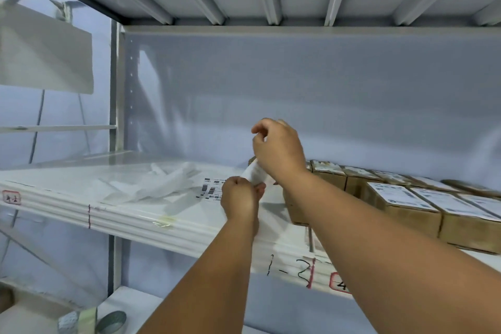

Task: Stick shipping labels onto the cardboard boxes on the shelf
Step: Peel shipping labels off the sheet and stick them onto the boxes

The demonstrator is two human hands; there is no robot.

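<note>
Fingers [259, 189] of left hand [240, 196] and right hand [279, 149] tight on curled label [256, 173], cardboard boxes [401, 211] alongside on shelf [135, 214]

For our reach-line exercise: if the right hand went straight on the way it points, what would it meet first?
Probably the shelf's grey back panel. The right hand, pinching the label, points leftward and away, above the paper scraps; nothing shows in between, though depth is unclear.

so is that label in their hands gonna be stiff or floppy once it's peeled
Probably floppy: the label curls between the left hand and right hand. Likely very light, like the thin backing strips lying limp on the shelf. Its sticky side may cling to fingers.
</note>
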